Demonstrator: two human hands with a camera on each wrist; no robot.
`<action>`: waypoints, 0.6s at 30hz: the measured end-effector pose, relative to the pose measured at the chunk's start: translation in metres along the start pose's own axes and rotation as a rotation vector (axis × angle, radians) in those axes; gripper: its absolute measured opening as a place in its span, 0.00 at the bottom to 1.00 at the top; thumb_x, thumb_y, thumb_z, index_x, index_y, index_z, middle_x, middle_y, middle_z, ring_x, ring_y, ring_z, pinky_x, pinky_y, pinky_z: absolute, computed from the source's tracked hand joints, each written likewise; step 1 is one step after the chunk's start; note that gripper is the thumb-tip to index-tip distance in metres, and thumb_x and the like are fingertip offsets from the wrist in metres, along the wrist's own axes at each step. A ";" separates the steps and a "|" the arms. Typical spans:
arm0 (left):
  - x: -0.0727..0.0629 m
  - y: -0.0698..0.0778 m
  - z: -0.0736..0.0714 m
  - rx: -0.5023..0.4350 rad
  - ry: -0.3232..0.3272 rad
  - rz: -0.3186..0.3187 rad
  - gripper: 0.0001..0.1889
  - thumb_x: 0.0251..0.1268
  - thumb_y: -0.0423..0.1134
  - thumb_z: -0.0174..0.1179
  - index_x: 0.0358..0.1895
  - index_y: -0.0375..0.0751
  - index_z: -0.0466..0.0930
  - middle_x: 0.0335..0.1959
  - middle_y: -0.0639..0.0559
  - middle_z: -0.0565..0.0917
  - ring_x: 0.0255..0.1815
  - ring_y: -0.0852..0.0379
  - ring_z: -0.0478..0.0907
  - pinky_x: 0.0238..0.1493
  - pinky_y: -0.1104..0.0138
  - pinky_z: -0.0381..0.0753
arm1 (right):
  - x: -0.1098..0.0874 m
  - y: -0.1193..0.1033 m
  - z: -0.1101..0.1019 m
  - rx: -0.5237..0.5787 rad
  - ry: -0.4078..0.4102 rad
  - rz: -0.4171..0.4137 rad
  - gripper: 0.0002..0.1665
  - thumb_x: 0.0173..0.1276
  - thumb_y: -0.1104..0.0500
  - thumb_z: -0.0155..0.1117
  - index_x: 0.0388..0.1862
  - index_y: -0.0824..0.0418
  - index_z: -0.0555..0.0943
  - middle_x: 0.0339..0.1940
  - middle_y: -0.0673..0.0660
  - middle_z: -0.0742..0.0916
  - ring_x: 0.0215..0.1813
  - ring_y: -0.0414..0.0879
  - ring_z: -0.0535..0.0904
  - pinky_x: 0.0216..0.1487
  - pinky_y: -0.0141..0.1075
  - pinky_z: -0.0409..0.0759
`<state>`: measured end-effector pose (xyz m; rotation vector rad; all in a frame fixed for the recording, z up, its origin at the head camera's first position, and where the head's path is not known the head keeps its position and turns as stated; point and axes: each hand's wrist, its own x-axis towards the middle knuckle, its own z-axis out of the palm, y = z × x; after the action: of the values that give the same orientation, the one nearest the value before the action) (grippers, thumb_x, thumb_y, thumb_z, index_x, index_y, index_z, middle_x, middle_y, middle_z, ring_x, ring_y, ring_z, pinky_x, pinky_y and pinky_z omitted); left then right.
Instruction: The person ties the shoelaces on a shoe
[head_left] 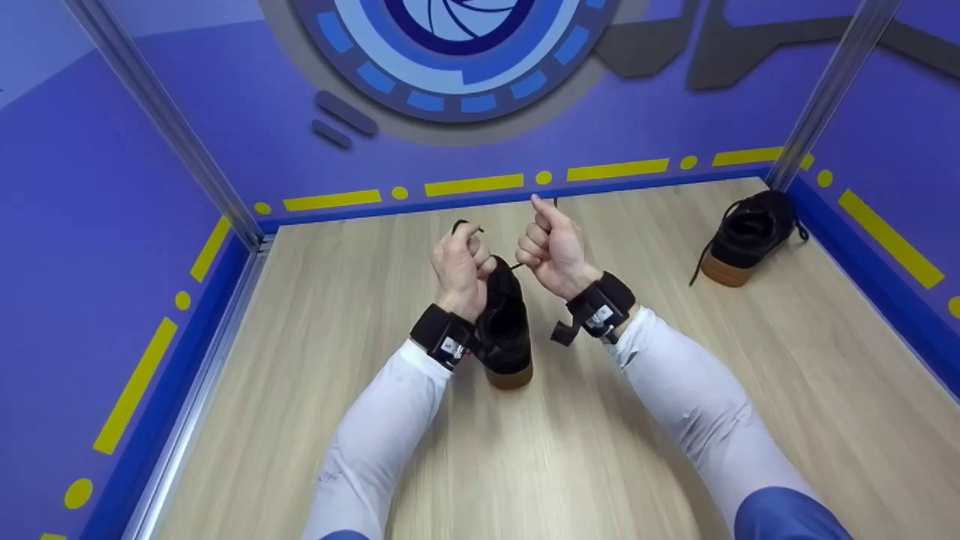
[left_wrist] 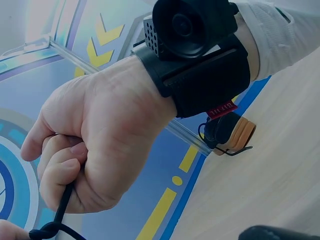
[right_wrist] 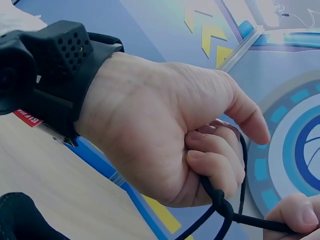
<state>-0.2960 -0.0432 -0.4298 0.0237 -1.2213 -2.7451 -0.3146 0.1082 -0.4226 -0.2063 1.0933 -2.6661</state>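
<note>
A black shoe [head_left: 508, 330] with a tan sole stands in the middle of the wooden table, its toe facing away. My left hand [head_left: 461, 274] is over the shoe's front left side, fingers curled round a black shoelace [right_wrist: 245, 220]. In the right wrist view this left hand [right_wrist: 150, 130] has lace looped about its fingers, and the strands cross in a knot just below. To the right of the shoe, my right hand [head_left: 553, 251] grips the other lace part in curled fingers, thumb raised. The lace spans taut between both hands.
A second black shoe [head_left: 750, 229] with loose laces stands at the back right of the table [head_left: 337, 375]. Blue printed walls [head_left: 187, 97] enclose the left, back and right sides. A loose strap end [head_left: 564, 333] hangs from the right wristband.
</note>
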 end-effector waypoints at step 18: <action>0.001 0.005 -0.009 -0.080 0.062 -0.016 0.29 0.86 0.39 0.41 0.16 0.56 0.50 0.14 0.65 0.50 0.14 0.68 0.45 0.16 0.73 0.47 | -0.002 -0.007 -0.016 0.051 0.024 -0.009 0.35 0.96 0.46 0.40 0.22 0.50 0.46 0.12 0.42 0.57 0.21 0.40 0.42 0.29 0.34 0.41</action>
<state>-0.2960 -0.0536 -0.4324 0.1097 -1.1005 -2.7822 -0.3177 0.1239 -0.4289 -0.1697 1.0327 -2.7077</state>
